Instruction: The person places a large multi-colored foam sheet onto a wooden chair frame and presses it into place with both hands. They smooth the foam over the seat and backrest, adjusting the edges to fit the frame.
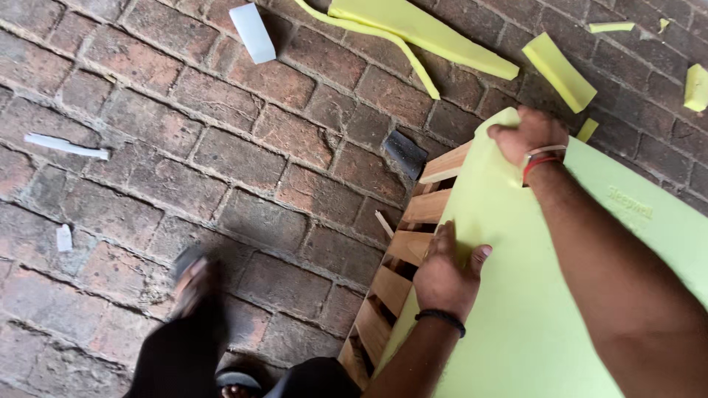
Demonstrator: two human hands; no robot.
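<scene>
floor: red brick paving (221, 147), runs under everything.
foam sheet: pale yellow-green foam sheet (531, 295), lies flat on top of the slatted wooden frame, lower right of view.
frame: slatted wooden frame (413, 243), slats show along the sheet's left edge.
offcuts: long yellow foam strips (435, 33) on the bricks at top, well apart from the hands; white block (252, 32) top centre.
right hand: right hand (527, 136), grip closed on the sheet's far corner, red-and-white bands at wrist.
left hand: left hand (442, 276), grip open, palm pressed flat on the sheet's left edge, black wristband.
scraper: small dark tool (405, 152) on bricks just beside the frame's far end.
</scene>
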